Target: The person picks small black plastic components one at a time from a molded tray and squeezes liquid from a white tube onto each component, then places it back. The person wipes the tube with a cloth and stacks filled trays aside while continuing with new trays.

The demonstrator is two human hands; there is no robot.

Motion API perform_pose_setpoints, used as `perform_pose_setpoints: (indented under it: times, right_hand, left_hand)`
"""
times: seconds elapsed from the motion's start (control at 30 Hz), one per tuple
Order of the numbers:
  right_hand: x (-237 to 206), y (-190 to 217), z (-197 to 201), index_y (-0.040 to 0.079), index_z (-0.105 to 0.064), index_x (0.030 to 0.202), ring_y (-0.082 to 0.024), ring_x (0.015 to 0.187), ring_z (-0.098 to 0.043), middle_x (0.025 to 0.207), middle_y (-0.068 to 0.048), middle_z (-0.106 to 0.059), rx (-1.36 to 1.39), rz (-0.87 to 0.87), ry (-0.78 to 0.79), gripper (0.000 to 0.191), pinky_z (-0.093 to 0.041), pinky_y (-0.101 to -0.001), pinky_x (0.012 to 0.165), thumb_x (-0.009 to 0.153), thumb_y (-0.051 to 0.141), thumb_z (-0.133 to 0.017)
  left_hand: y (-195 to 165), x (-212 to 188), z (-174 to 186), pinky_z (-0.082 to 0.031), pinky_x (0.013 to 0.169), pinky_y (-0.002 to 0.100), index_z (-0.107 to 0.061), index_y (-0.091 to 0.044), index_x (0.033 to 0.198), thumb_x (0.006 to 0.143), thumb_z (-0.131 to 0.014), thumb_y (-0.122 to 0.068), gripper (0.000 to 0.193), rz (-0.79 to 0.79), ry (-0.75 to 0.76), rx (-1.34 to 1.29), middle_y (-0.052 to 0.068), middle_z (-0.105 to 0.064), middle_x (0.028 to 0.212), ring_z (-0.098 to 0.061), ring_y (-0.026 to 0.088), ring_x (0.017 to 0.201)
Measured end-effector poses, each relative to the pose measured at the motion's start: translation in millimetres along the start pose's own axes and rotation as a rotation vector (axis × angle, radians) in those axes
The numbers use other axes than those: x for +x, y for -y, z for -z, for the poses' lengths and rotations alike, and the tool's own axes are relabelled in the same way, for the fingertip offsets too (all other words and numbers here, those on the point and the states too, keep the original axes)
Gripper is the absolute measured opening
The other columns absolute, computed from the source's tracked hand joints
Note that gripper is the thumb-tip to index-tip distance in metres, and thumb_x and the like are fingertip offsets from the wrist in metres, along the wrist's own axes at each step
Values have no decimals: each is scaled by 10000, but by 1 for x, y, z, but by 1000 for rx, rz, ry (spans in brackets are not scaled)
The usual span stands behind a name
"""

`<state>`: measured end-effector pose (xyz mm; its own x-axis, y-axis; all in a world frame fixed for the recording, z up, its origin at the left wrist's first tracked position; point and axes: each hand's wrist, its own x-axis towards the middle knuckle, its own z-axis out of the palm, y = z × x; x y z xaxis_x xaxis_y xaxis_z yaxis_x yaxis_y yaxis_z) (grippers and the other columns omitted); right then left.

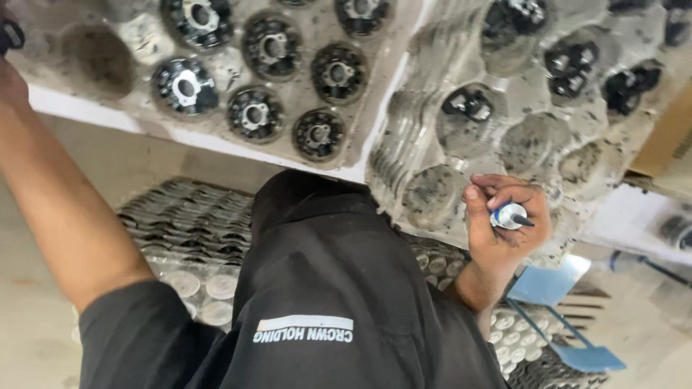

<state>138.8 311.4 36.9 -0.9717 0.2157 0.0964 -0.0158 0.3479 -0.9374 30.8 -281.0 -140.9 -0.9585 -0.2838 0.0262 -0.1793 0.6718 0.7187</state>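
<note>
At the far left the person's left hand (9, 75) reached up to the frame's edge, the bare forearm stretched along it; its fingers ran out of view beside a dark object, so I could not tell whether they gripped anything. Next to it a clear moulded tray (122, 68) lay on the white table (79, 109), its round pockets holding black toothed hubs with silver centres (185, 86), one pocket at the left bare. Further right a stack of similar trays (461, 137) carried a few darker black parts (468, 104). Over its near edge the right hand (504, 227) was closed, fingers wrapped around a small white and blue tube with a black tip (510, 215). Below sat more stacked trays (187, 223) and a blue plastic piece (559, 284).
</note>
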Motion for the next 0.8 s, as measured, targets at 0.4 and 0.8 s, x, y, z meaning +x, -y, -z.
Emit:
perform_pose_setpoints:
  times: [0.4,0.8]
  right_hand:
    - [-15,-10,65,38,-505,974,-214,1027,-724,994,-149,-686,15,52,-127,333,-564,-278,902,1024,-83,-811]
    - [-22,-43,143,23,-515,975,-212,1021,-703,1014,-149,-694,70,17,-219,306,-575,-294,952,1027,-82,-798]
  left_hand:
    - [-392,-122,-186,-528,639,475,-686,-160,1089,828,-825,-269,315,-567,478,-157,86,-695,738,-676,327,742]
    - [-455,-148,-227,-537,668,417,-652,-143,1110,835,-856,-315,383,-516,464,-289,42,-686,790,-695,251,785]
